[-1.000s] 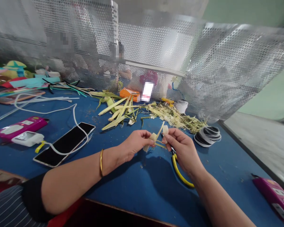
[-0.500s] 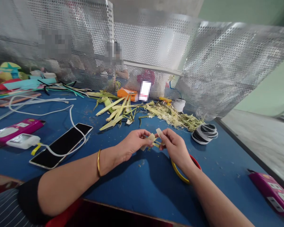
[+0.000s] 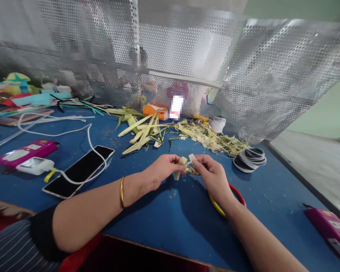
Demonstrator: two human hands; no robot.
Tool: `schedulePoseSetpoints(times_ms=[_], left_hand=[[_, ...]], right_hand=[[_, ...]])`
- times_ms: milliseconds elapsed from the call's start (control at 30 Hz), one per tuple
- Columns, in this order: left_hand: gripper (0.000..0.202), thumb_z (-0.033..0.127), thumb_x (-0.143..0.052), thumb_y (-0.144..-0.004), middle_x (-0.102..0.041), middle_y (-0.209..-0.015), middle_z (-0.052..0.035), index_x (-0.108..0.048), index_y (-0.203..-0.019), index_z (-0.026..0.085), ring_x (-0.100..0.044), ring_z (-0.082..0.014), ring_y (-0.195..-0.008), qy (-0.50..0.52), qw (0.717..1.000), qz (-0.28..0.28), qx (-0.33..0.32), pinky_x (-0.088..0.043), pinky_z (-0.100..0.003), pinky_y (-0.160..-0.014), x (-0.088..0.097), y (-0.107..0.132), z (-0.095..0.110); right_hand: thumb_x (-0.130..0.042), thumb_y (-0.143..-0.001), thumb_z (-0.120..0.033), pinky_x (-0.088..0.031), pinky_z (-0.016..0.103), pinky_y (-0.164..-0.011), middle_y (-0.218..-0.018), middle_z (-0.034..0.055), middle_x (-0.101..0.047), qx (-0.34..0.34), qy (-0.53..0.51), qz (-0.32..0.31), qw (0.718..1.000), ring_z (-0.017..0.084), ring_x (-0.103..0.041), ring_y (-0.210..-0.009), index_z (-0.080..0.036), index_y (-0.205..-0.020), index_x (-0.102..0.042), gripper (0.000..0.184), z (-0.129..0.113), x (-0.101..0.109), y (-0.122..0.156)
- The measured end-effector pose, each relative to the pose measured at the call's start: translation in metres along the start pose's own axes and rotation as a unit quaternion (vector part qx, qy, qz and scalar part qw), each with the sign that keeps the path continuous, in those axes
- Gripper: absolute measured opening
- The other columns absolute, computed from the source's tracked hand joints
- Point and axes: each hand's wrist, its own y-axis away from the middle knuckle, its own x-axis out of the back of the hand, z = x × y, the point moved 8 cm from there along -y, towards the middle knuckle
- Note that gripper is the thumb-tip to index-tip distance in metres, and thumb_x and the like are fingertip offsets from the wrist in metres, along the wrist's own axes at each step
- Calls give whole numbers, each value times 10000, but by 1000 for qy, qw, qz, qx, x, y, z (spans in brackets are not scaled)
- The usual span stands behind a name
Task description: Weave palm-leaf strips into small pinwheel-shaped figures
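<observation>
Between my two hands is a small piece of pale corn husk strips (image 3: 190, 164), bent and crossing one another. My left hand (image 3: 166, 169) pinches its left side between thumb and fingers, with one strip end hanging below. My right hand (image 3: 211, 172) grips the other side, and a flat strip end sticks up past the thumb. Under my right wrist lies a red and yellow ring (image 3: 240, 195), partly hidden by the forearm. Beyond my hands, long pale green corn husks (image 3: 141, 132) are spread on the blue table (image 3: 158, 230).
Shredded husk scraps (image 3: 212, 138) lie behind, beside a roll of black and white strips (image 3: 249, 159). A phone (image 3: 82, 170) with a white cable lies left, near a magenta device (image 3: 28, 153); another magenta device (image 3: 330, 228) is at right. A perforated screen (image 3: 187, 45) stands behind.
The view has shifted slightly, so things on the table appear a little further right. Both hands keep hold of the husk strips, with small finger movements.
</observation>
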Motion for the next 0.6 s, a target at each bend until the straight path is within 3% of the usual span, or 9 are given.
schedulePoseSetpoints(times_ms=[267, 600], left_hand=[[76, 71, -687, -647, -631, -626, 0, -646, -684, 124, -540, -99, -605, 10, 1000, 2, 10, -412, -246, -634, 0, -1, -1], [124, 30, -677, -695, -661, -642, -13, -608, -736, 124, -586, -104, -589, 5, 1000, -15, 14, -426, -238, -607, -5, 0, -5]], right_hand=[[-555, -805, -318, -411, 339, -807, -915, 63, -645, 55, 66, -52, 995, 215, -576, -919, -212, -596, -574, 236, -13, -5, 0], [-537, -820, -312, -414, 352, -810, -900, 63, -625, 67, 96, -52, 992, 222, -581, -933, -214, -589, -522, 251, -14, -5, 1]])
